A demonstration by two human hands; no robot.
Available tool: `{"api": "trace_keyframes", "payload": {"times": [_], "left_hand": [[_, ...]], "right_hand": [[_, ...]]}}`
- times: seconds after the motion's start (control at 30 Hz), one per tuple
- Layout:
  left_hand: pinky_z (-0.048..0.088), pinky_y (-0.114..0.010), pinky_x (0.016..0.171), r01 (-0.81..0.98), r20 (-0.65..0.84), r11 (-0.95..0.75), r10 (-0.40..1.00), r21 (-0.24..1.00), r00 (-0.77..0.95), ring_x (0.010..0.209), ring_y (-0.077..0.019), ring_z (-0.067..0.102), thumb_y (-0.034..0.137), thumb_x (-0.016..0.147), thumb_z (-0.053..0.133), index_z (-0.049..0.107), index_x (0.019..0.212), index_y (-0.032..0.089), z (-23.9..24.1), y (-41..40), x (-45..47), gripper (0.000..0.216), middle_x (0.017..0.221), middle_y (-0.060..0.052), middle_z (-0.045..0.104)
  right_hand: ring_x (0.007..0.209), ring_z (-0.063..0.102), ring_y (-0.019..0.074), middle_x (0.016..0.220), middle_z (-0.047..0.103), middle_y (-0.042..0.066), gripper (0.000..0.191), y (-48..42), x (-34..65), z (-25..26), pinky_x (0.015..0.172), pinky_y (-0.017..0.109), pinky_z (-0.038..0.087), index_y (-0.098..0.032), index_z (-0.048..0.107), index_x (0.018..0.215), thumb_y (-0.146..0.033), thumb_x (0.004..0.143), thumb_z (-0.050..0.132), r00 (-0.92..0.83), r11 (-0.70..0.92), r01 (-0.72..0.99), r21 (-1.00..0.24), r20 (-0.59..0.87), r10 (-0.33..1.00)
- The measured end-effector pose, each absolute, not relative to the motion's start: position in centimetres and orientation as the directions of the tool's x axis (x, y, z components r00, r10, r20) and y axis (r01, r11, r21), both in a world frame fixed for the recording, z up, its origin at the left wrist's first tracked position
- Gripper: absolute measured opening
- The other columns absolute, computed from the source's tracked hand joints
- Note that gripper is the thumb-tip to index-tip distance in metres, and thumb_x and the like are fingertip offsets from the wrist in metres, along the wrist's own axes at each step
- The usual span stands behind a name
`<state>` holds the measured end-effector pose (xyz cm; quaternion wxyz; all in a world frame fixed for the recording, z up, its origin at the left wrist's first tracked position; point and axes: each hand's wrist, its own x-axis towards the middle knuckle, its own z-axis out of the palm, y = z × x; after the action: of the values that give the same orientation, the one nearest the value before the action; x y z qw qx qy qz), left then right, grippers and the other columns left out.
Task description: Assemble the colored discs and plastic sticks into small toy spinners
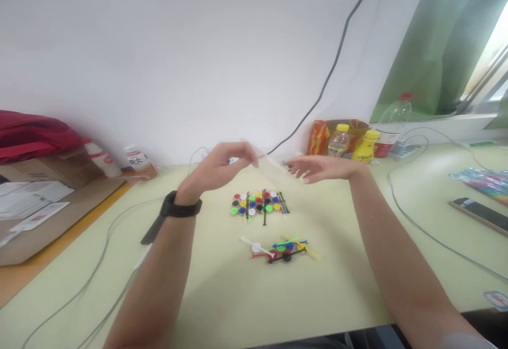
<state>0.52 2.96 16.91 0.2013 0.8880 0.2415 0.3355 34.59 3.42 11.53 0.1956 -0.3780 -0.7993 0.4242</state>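
Both hands hover above the counter (pixel 222 296), the left hand (pixel 222 166) in a pinching grip on a thin clear strip (pixel 266 163) and the right hand (pixel 317 169) loose-fingered beside it, so a slip could drop it onto the colored caps (pixel 257 204).

2 yellow-capped bottles (pixel 353 144) by wall | phone (pixel 479 214) at right | cardboard box (pixel 47 172) at left

Clear plastic bag (pixel 273 166): thin, transparent, glossy film, held between left hand (pixel 222 166) and right hand (pixel 317 168). Coloured caps (pixel 256 203): smooth, shiny plastic. Coloured sticks (pixel 283 248): plastic, glossy. Table (pixel 222 296): pale green, matt, smooth. Wristband (pixel 180 209): black, matt, rubber-like. Bottles (pixel 365 148): glossy plastic. Box (pixel 47 169): brown cardboard, dull.
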Motion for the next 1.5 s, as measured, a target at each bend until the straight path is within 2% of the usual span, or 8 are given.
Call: {"api": "trace_keyframes", "payload": {"times": [0.23, 0.37, 0.5, 0.63, 0.77, 0.93, 1.1, 1.5], "left_hand": [[0.057, -0.034, 0.086, 0.171, 0.356, -0.813, 0.419, 0.557, 0.835, 0.088, -0.0205, 0.073, 0.015, 0.090, 0.058, 0.075, 0.078, 0.022, 16.7, 1.6, 2.6, 0.021, 0.087, -0.004, 0.077], [0.057, -0.032, 0.080, 0.175, 0.275, -0.810, 0.381, 0.560, 0.883, 0.080, -0.0182, 0.072, 0.012, 0.087, 0.058, 0.077, 0.081, 0.022, 16.4, 1.1, 3.2, 0.022, 0.084, -0.002, 0.077], [0.055, -0.029, 0.079, 0.184, 0.270, -0.805, 0.391, 0.564, 0.880, 0.078, -0.0168, 0.071, 0.012, 0.086, 0.061, 0.076, 0.083, 0.019, 16.4, 1.4, 2.7, 0.017, 0.083, -0.002, 0.076], [0.054, -0.030, 0.084, 0.195, 0.290, -0.792, 0.423, 0.579, 0.858, 0.083, -0.0176, 0.071, 0.012, 0.087, 0.064, 0.075, 0.086, 0.018, 16.3, 2.0, 2.3, 0.012, 0.087, -0.003, 0.076], [0.053, -0.035, 0.094, 0.091, 0.358, -0.733, 0.432, 0.674, 0.828, 0.097, -0.0207, 0.070, 0.019, 0.092, 0.064, 0.074, 0.100, 0.017, 16.0, 2.7, 2.3, 0.012, 0.101, -0.008, 0.075], [0.048, -0.045, 0.107, -0.056, 0.387, -0.542, 0.519, 0.838, 0.762, 0.128, -0.0283, 0.059, 0.047, 0.100, 0.059, 0.059, 0.140, 0.025, 14.4, 4.5, 2.0, 0.046, 0.136, -0.015, 0.064], [0.046, -0.054, 0.108, -0.068, 0.139, -0.248, 0.281, 0.966, 0.950, 0.141, -0.0385, 0.048, 0.071, 0.091, 0.059, 0.047, 0.153, 0.030, 11.5, 6.4, 2.3, 0.076, 0.156, -0.018, 0.048], [0.041, -0.060, 0.109, -0.104, 0.107, -0.026, 0.189, 0.994, 0.976, 0.126, -0.0418, 0.062, 0.057, 0.082, 0.072, 0.038, 0.159, 0.027, 8.3, 6.7, 4.0, 0.089, 0.137, -0.020, 0.061]], "right_hand": [[0.136, 0.055, 0.0277, 0.145, 0.062, 0.008, 0.054, 1.0, 29.5, 14.5, 0.112, 0.049, 0.046, -0.034, 0.065, 0.137, -0.050, 0.087, 0.076, -0.556, 0.536, 0.178, -0.825, 0.365, 0.747], [0.132, 0.058, 0.0282, 0.146, 0.060, 0.007, 0.063, -0.5, 27.8, 15.6, 0.111, 0.047, 0.047, -0.032, 0.062, 0.141, -0.045, 0.082, 0.081, -0.706, 0.607, 0.198, -0.769, 0.318, 0.633], [0.104, 0.068, 0.0230, 0.133, 0.067, 0.008, 0.066, -0.7, 28.1, 15.9, 0.092, 0.039, 0.055, -0.029, 0.063, 0.137, -0.042, 0.077, 0.085, -0.702, 0.645, 0.274, -0.713, 0.309, 0.641], [0.088, 0.067, 0.0194, 0.100, 0.075, 0.004, 0.037, -0.5, 28.7, 16.2, 0.085, 0.036, 0.054, -0.023, 0.074, 0.111, -0.044, 0.081, 0.081, -0.721, 0.635, 0.308, -0.709, 0.261, 0.642], [0.087, 0.066, 0.0195, 0.091, 0.074, 0.003, 0.024, -1.2, 28.6, 16.7, 0.083, 0.035, 0.052, -0.021, 0.074, 0.092, -0.045, 0.086, 0.075, -0.725, 0.637, 0.332, -0.696, 0.244, 0.644], [0.083, 0.064, 0.0187, 0.088, 0.073, 0.003, 0.024, -2.1, 28.0, 17.1, 0.078, 0.034, 0.050, -0.021, 0.074, 0.092, -0.044, 0.087, 0.072, -0.634, 0.657, 0.343, -0.672, 0.350, 0.690], [0.079, 0.063, 0.0177, 0.084, 0.072, 0.003, 0.025, -2.2, 27.6, 17.0, 0.073, 0.033, 0.049, -0.020, 0.072, 0.091, -0.045, 0.087, 0.072, -0.581, 0.676, 0.364, -0.640, 0.412, 0.702], [0.084, 0.068, 0.0203, 0.089, 0.073, 0.004, 0.025, -2.0, 27.6, 16.6, 0.075, 0.036, 0.055, -0.022, 0.070, 0.092, -0.046, 0.085, 0.075, -0.511, 0.639, 0.348, -0.686, 0.433, 0.743]]}}
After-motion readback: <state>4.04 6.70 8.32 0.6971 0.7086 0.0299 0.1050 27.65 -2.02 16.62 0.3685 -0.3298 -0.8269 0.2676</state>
